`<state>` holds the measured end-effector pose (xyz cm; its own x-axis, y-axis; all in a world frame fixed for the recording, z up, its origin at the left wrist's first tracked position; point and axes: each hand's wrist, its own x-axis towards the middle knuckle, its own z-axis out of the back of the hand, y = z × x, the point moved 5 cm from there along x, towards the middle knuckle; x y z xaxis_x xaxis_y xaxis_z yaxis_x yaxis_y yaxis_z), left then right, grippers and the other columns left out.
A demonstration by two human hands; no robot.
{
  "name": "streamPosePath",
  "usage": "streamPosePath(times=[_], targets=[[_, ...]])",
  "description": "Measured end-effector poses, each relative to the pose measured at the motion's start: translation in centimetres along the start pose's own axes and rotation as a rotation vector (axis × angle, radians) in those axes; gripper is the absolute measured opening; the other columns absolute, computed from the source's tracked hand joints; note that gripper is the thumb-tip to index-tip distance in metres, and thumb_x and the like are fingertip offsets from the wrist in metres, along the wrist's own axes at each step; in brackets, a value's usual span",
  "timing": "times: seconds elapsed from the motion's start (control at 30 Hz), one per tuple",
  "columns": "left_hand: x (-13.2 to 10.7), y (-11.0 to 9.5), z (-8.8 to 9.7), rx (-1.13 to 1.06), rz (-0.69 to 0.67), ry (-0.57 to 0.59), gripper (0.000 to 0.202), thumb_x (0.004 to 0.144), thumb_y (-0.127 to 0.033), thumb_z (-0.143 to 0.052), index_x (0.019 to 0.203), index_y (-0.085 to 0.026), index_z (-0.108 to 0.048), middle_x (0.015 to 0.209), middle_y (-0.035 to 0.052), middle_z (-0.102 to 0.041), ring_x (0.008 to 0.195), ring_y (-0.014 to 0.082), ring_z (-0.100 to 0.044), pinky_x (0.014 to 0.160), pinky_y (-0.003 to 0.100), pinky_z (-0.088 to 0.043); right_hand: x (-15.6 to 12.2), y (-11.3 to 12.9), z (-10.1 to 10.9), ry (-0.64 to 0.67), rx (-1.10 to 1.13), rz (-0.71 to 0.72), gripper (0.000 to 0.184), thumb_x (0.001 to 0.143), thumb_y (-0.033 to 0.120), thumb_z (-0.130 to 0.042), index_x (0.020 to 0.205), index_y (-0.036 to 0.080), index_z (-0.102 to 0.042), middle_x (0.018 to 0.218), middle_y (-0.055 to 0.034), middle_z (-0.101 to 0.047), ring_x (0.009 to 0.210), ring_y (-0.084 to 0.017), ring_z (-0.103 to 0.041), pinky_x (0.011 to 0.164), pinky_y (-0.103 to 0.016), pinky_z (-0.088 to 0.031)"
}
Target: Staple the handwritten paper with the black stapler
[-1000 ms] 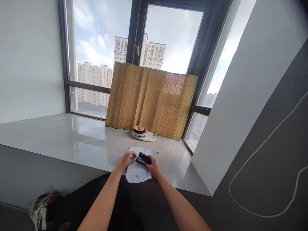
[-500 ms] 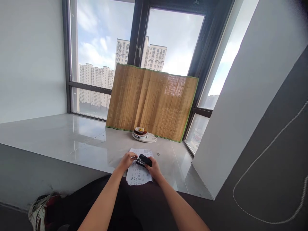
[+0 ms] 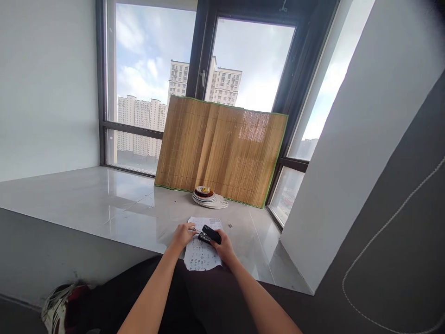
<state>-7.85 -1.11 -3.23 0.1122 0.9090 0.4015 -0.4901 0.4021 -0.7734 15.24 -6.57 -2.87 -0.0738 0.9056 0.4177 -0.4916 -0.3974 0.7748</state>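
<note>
A black stapler (image 3: 212,233) sits in my right hand (image 3: 224,246), whose fingers are wrapped round its rear end. Its top arm is raised away from its base, so the two halves stand apart. My left hand (image 3: 183,235) pinches a thin metal piece (image 3: 196,230) at the stapler's front end; whether it is joined to the stapler I cannot tell. Below both hands lies a sheet of paper (image 3: 200,255) with rows of handwriting. Two tiny metal strips, which look like staples (image 3: 230,226), rest on the sill to the right of the paper.
A wide glossy tiled sill (image 3: 132,215) holds everything. Farther back, a stack of plates (image 3: 204,197) stands before a bamboo mat (image 3: 222,148) leaning on the window. A beaded cord (image 3: 361,260) hangs at right. My dark-clothed legs (image 3: 139,283) are below the sill's edge.
My left fingers have drawn slightly left from the stapler, and more of the thin metal piece shows between them. The whole view has shifted slightly.
</note>
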Motion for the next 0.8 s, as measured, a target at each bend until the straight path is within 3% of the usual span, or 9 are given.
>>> streamPosePath(times=[0.13,0.23,0.4,0.5,0.6,0.7,0.8], targets=[[-0.5,-0.5,-1.6,-0.097,0.004,0.072,0.064,0.077,-0.010,-0.079,0.140,-0.016,-0.070,0.140,0.0183,-0.072,0.121,0.0331,-0.075,0.104,0.043,-0.059,0.0,-0.1,-0.2,-0.008,-0.016,0.023,0.031,0.076,0.024,-0.070,0.107,0.021,-0.070,0.105,-0.0072,-0.077,0.101,-0.030,-0.069,0.094,-0.043,-0.051],[-1.0,-0.8,-2.7,-0.234,0.014,0.164,0.084,0.068,-0.012,-0.083,0.149,-0.015,-0.061,0.149,0.0195,-0.066,0.133,0.0349,-0.068,0.112,0.045,-0.056,0.0,0.1,-0.1,-0.017,-0.035,0.037,0.032,0.077,0.022,-0.069,0.110,0.022,-0.069,0.109,-0.0079,-0.076,0.105,-0.031,-0.069,0.096,-0.044,-0.051],[-1.3,-0.9,-2.9,-0.383,0.044,0.296,0.099,0.065,-0.015,-0.082,0.159,-0.011,-0.049,0.128,0.0174,-0.078,0.146,0.0361,-0.057,0.123,0.051,-0.044,-0.2,1.0,0.3,-0.008,-0.078,0.060,0.030,0.078,0.022,-0.067,0.109,0.021,-0.068,0.108,-0.0085,-0.076,0.104,-0.031,-0.070,0.095,-0.042,-0.052],[-1.1,-1.0,-2.4,-0.269,0.074,0.224,0.082,0.076,-0.014,-0.073,0.155,-0.013,-0.053,0.119,0.0147,-0.081,0.140,0.0324,-0.063,0.119,0.047,-0.048,-0.5,1.6,0.3,0.013,-0.083,0.061,0.029,0.082,0.027,-0.067,0.110,0.022,-0.070,0.105,-0.0068,-0.078,0.100,-0.029,-0.071,0.093,-0.040,-0.051],[-1.1,-1.3,-1.7,-0.061,0.089,0.120,0.055,0.082,-0.004,-0.060,0.134,-0.017,-0.069,0.117,0.0116,-0.082,0.128,0.0266,-0.072,0.113,0.037,-0.052,-0.9,2.2,0.2,0.018,-0.095,0.029,0.030,0.084,0.032,-0.067,0.112,0.024,-0.072,0.098,-0.0045,-0.079,0.091,-0.027,-0.071,0.086,-0.037,-0.051],[-1.3,-1.8,-1.0,0.033,0.092,0.073,0.047,0.080,0.004,-0.054,0.114,-0.019,-0.076,0.123,0.0100,-0.080,0.124,0.0246,-0.073,0.111,0.035,-0.050,-1.4,2.4,0.8,-0.002,-0.156,-0.018,0.026,0.083,0.035,-0.070,0.105,0.024,-0.075,0.086,-0.0024,-0.076,0.079,-0.024,-0.068,0.076,-0.032,-0.047],[-1.4,-2.1,-0.3,0.110,0.105,0.014,0.045,0.084,0.005,-0.049,0.112,-0.019,-0.075,0.120,0.0094,-0.080,0.123,0.0251,-0.071,0.110,0.037,-0.049,-2.1,2.1,2.2,0.025,-0.238,-0.047,0.018,0.079,0.036,-0.073,0.091,0.023,-0.074,0.075,-0.0004,-0.069,0.072,-0.021,-0.061,0.066,-0.029,-0.040]])
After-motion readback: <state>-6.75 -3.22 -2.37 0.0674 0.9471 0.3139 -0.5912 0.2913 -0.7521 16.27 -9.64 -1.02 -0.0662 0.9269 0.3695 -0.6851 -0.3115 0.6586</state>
